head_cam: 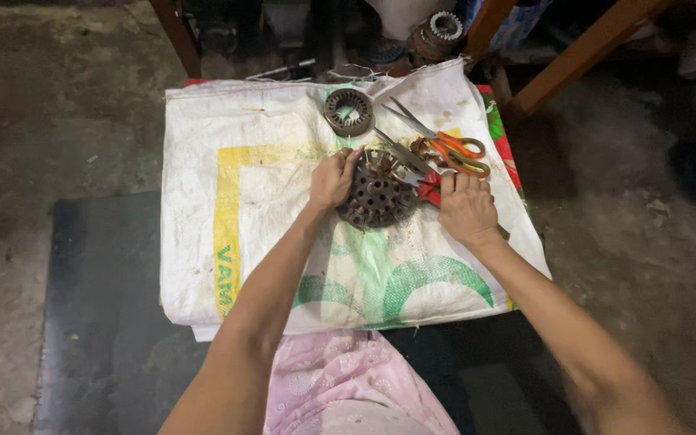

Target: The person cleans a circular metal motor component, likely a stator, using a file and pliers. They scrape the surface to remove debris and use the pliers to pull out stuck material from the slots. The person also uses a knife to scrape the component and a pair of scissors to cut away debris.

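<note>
A dark, rusty round motor stator with many holes lies on a white woven sack. My left hand grips its left rim. My right hand holds red-handled pliers, whose jaws reach into the top of the stator. Copper-coloured wire shows inside the stator near the jaws. The pliers' handles are mostly hidden under my right hand.
Orange-handled scissors lie just behind my right hand. A second ring-shaped stator core sits at the sack's far edge. Wooden furniture legs and more motor parts stand beyond. A dark mat lies under the sack on the concrete floor.
</note>
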